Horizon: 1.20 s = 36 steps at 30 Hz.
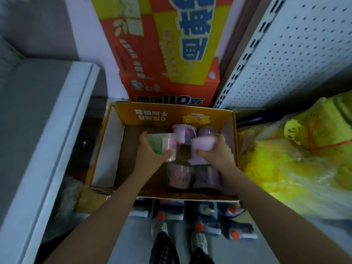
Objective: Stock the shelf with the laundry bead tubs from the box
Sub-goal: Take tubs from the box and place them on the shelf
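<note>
Box [171, 113]: left hand [150, 151] clasps green tub [160, 144] at 9 o'clock; right hand [219, 155] clasps pink tub [202, 146] at 3 o'clock. Lift both straight up, kept level, clear of other tubs [181, 177] at 6.

tubs [181, 177] in box [171, 115] | carton [167, 54] behind box | bags [295, 159] right of box

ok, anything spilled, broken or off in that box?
Nothing stands out. The left hand grips a green-label tub, right hand a pink tub, both tilted over the box; four more tubs sit inside, no spill visible. Blur hides fine damage.
</note>
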Each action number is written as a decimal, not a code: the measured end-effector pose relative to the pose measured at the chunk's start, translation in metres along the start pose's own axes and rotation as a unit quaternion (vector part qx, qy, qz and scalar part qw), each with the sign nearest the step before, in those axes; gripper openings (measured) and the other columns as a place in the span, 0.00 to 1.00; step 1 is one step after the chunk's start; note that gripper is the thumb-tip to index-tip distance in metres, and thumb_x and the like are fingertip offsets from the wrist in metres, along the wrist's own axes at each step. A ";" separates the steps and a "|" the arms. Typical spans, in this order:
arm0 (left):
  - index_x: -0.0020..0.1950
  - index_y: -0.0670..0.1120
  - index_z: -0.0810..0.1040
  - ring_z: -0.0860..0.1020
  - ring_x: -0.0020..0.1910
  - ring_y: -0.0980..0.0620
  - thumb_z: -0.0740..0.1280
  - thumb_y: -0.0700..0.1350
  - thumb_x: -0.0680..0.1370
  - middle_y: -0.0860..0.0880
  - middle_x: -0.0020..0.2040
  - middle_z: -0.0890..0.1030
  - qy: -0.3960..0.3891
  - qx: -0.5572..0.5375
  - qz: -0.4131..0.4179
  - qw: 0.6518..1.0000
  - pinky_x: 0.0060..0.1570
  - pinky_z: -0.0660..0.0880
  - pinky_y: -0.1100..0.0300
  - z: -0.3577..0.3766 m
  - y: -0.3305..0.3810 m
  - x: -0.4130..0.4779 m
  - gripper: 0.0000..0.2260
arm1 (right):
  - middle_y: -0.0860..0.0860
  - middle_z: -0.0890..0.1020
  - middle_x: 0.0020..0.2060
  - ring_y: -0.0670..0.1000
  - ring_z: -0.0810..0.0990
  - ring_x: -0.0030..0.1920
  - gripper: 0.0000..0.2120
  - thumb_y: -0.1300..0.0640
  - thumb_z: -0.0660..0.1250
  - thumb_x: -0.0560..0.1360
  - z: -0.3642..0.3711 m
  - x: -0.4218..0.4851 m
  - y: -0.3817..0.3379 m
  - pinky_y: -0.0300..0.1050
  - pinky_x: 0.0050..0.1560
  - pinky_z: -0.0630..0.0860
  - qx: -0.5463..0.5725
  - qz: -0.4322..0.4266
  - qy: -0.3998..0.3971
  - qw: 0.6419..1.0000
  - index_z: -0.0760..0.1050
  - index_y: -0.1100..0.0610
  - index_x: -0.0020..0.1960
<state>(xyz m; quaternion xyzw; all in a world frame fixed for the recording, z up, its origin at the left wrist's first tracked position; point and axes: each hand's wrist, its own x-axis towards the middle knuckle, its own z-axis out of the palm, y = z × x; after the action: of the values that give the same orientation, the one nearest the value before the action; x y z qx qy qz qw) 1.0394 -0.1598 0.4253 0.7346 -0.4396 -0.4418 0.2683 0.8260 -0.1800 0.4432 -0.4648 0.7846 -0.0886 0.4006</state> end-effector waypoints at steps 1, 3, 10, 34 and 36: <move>0.74 0.47 0.52 0.70 0.61 0.52 0.79 0.48 0.65 0.49 0.66 0.68 0.024 -0.005 0.014 1.000 0.53 0.68 0.63 -0.009 0.008 -0.010 0.47 | 0.55 0.74 0.61 0.59 0.74 0.60 0.42 0.43 0.75 0.63 -0.006 -0.008 -0.005 0.49 0.54 0.71 0.011 -0.007 -0.003 1.000 0.58 0.51 0.70; 0.73 0.47 0.54 0.68 0.59 0.56 0.78 0.46 0.65 0.53 0.62 0.67 0.069 -0.022 0.037 0.997 0.51 0.66 0.68 -0.028 0.023 -0.030 0.45 | 0.54 0.75 0.61 0.58 0.75 0.60 0.41 0.44 0.76 0.64 -0.018 -0.026 -0.016 0.49 0.54 0.72 0.036 -0.026 -0.003 0.999 0.59 0.52 0.69; 0.73 0.51 0.54 0.73 0.57 0.54 0.80 0.49 0.63 0.51 0.61 0.72 0.152 -0.081 0.071 0.982 0.53 0.73 0.59 -0.099 0.068 -0.106 0.47 | 0.44 0.76 0.48 0.46 0.77 0.46 0.37 0.46 0.77 0.62 -0.048 -0.090 -0.069 0.41 0.45 0.75 0.063 -0.151 -0.032 0.986 0.64 0.51 0.66; 0.72 0.52 0.54 0.73 0.59 0.50 0.79 0.46 0.63 0.47 0.62 0.73 0.549 -0.040 0.193 0.812 0.54 0.70 0.59 -0.334 0.161 -0.353 0.46 | 0.51 0.74 0.60 0.52 0.75 0.55 0.40 0.51 0.79 0.61 -0.088 -0.327 -0.302 0.43 0.54 0.71 0.164 -0.516 -0.098 0.835 0.64 0.50 0.68; 0.72 0.55 0.54 0.73 0.60 0.50 0.79 0.48 0.63 0.48 0.63 0.73 0.565 -0.035 0.202 0.799 0.58 0.73 0.54 -0.349 0.163 -0.372 0.46 | 0.49 0.74 0.58 0.51 0.73 0.55 0.39 0.52 0.79 0.62 -0.088 -0.346 -0.315 0.40 0.52 0.68 0.174 -0.537 -0.106 0.818 0.64 0.50 0.68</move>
<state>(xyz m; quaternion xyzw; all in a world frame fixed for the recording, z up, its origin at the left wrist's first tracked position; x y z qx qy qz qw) 1.1983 0.0944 0.8691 0.7383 -0.3326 0.1009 0.5780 1.0569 -0.0974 0.8518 -0.7415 0.3345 -0.3751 0.4446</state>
